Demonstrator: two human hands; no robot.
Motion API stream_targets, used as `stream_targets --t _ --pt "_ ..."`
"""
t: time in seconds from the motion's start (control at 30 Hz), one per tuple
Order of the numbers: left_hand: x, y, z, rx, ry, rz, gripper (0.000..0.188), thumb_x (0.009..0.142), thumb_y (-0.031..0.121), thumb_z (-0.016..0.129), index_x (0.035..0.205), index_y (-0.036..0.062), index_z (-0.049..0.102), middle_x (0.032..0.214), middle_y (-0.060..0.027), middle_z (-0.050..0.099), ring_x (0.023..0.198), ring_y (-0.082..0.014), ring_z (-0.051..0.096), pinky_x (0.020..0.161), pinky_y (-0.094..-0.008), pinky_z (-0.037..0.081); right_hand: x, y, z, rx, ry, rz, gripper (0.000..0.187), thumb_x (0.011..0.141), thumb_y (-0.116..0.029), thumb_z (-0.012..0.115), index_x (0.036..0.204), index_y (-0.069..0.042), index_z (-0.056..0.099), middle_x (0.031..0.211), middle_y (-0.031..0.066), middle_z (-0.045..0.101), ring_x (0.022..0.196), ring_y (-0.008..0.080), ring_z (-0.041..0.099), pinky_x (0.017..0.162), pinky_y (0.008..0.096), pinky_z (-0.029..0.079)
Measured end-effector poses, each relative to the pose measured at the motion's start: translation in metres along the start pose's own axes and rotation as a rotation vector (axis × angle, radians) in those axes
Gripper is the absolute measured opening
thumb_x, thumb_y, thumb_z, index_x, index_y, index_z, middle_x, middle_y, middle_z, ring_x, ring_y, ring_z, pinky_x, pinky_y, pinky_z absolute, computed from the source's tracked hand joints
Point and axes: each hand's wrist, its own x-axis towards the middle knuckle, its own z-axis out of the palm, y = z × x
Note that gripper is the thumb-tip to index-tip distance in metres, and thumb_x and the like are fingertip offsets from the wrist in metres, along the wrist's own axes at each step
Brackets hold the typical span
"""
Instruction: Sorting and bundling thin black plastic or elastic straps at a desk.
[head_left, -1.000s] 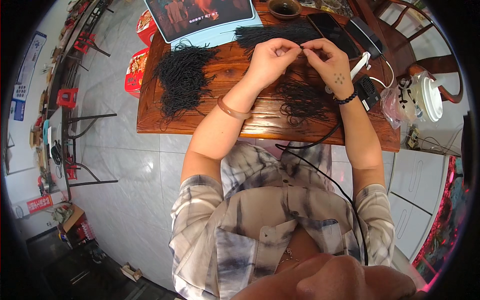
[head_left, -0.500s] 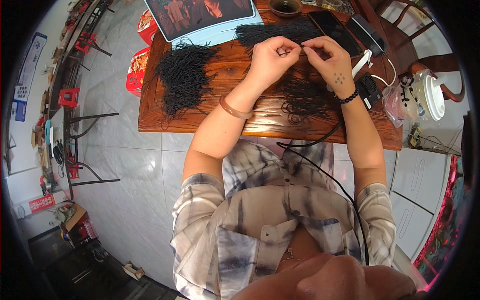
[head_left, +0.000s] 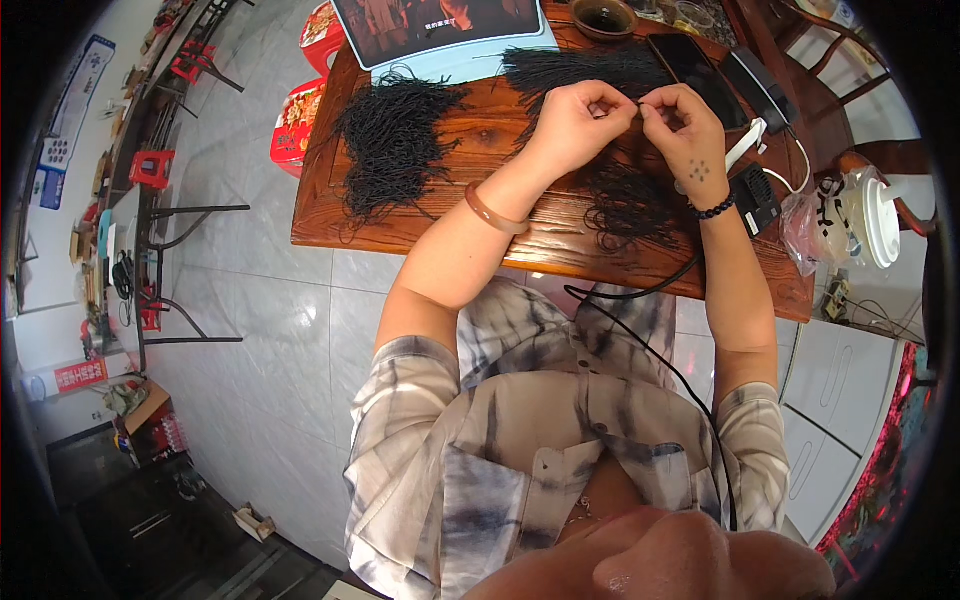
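Note:
My left hand (head_left: 583, 125) and my right hand (head_left: 688, 135) meet fingertip to fingertip above the wooden table. Both are closed in a pinch around what looks like a thin black cord, mostly hidden by the fingers. Below and between my wrists lies a loose heap of black cords (head_left: 635, 208). A larger tangled pile of black cords (head_left: 395, 145) sits to the left. Behind my hands stretches a straighter bundle of black cords (head_left: 585, 72). A brown bangle (head_left: 495, 209) circles my left wrist, and a dark bead bracelet (head_left: 712, 208) my right.
A tablet in a light-blue stand (head_left: 460, 68) occupies the table's (head_left: 480, 130) back. Rightward are a brown bowl (head_left: 602, 18), phone (head_left: 695, 75), black box (head_left: 757, 85), black device (head_left: 755, 200) and bagged white-lidded cup (head_left: 875, 222). A black cable (head_left: 640, 335) crosses my lap. Red boxes (head_left: 298, 125) stand left.
The whole view has shifted, so the table and hands appear farther right. My fingertips remain pinched together, with slightly less cord showing between them.

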Motion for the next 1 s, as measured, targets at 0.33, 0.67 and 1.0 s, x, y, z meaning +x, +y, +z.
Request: stream_targets --t 0.33,0.67,1.0 --pt "0.001 -0.002 -0.002 0.02 -0.058 -0.034 0.01 0.077 0.009 0.065 0.082 0.0005 0.065 0.075 -0.0017 0.063 0.068 -0.0046 0.054 0.063 -0.0203 0.045 0.003 0.007 -0.004 0.011 -0.065 0.037 0.012 0.076 -0.006 0.061 0.086 -0.001 0.062 0.08 0.0029 0.058 0.066 0.0066 0.053 0.057 0.0187 0.043" --pt "0.003 -0.005 -0.003 -0.029 -0.088 -0.068 0.013 0.079 0.011 0.064 0.084 -0.0012 0.064 0.077 -0.0018 0.062 0.07 -0.0055 0.054 0.064 -0.0201 0.045 0.005 -0.001 -0.012 0.113 -0.167 0.044 0.013 0.08 -0.006 0.061 0.091 0.0 0.064 0.085 0.0036 0.061 0.071 0.0083 0.056 0.062 0.0193 0.045" --pt "0.002 -0.008 -0.003 -0.034 -0.097 -0.085 0.014 0.078 0.012 0.065 0.085 -0.0008 0.064 0.077 -0.0021 0.063 0.07 -0.0052 0.054 0.063 -0.02 0.045 0.003 -0.009 -0.008 -0.044 -0.095 -0.075 0.009 0.078 -0.005 0.06 0.085 0.0 0.062 0.08 0.0054 0.061 0.067 0.0115 0.057 0.059 0.0217 0.045"
